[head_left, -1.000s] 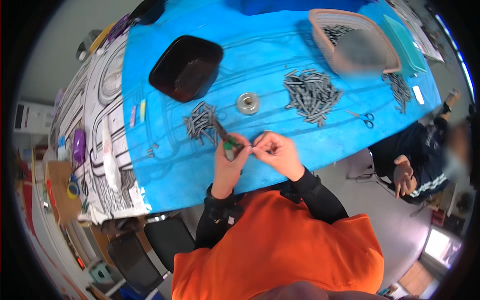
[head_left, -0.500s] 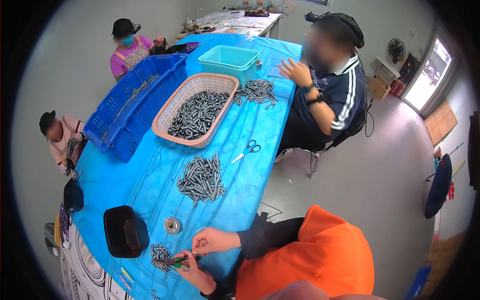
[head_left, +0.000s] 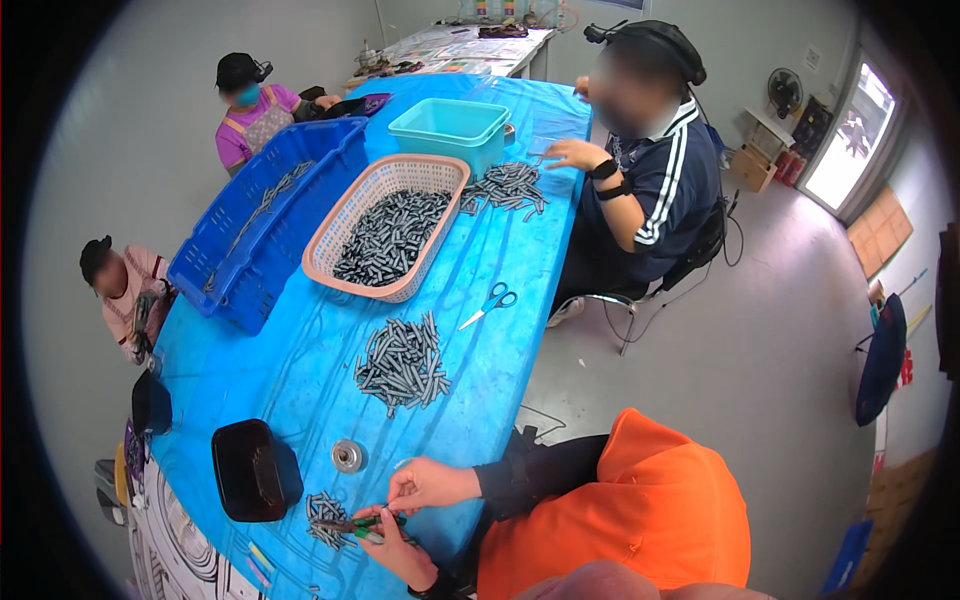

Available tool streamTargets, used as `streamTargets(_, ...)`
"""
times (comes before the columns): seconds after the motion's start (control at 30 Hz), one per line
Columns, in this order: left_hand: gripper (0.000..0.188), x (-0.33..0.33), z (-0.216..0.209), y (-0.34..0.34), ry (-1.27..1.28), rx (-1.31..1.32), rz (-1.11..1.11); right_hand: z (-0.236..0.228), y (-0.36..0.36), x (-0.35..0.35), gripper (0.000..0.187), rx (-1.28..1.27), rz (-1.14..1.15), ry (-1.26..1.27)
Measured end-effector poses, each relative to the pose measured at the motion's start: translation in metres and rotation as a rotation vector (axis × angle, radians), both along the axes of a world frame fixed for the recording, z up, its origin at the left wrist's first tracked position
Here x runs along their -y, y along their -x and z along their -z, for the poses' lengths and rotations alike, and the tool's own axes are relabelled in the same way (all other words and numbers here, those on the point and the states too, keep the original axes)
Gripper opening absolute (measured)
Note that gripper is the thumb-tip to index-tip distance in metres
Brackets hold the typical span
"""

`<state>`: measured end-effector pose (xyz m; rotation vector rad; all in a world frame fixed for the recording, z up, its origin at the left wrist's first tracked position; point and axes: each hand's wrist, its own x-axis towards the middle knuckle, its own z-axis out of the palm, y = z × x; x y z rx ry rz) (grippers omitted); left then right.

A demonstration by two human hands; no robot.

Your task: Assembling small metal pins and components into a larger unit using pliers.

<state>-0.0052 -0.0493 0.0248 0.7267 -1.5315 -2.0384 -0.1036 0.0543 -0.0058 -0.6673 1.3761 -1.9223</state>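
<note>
My left hand [head_left: 400,557] is closed around green-handled pliers [head_left: 340,525] at the table's near edge. Their dark jaws point left over a small pile of short grey tube pieces [head_left: 325,508]. Just above, my right hand [head_left: 430,485] has its fingertips pinched together close to the handles; whatever lies in the pinch is too small to make out. A round metal tin [head_left: 347,456] stands beyond my hands, and left of it is a black plastic tub [head_left: 255,470]. Farther up the table lies a larger heap of grey tube pieces [head_left: 402,362].
Scissors [head_left: 488,306] lie right of the heap. Beyond stand a pink basket [head_left: 320,265] of pieces, blue crates [head_left: 250,250] and a turquoise bin [head_left: 450,125]. A co-worker [head_left: 650,160] sits on the right; two people [head_left: 250,120] are across the table.
The co-worker's raised hand on the right has come down toward the table. My hands keep almost the same pose around the pliers. The whole view has shifted slightly.
</note>
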Motion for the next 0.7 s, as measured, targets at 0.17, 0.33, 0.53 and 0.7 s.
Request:
streamTargets(0.17, 0.032, 0.002, 0.006, 0.001, 0.06, -0.008, 0.017, -0.001, 0.004, -0.003, 0.017, -0.029, -0.02, -0.012)
streamTargets(0.33, 0.033, -0.003, 0.001, 0.0, -0.002, -0.046, -0.052, -0.005, 0.002, -0.004, 0.017, -0.001, -0.025, 0.015)
streamTargets(0.53, 0.033, 0.002, 0.001, -0.01, 0.034, 0.009, -0.011, 0.001, -0.004, -0.004, 0.015, -0.014, -0.012, 0.016)
streamTargets(0.7, 0.027, 0.011, 0.021, -0.018, 0.278, -0.023, 0.087, -0.006, -0.006, -0.006, 0.01, -0.11, 0.019, -0.051)
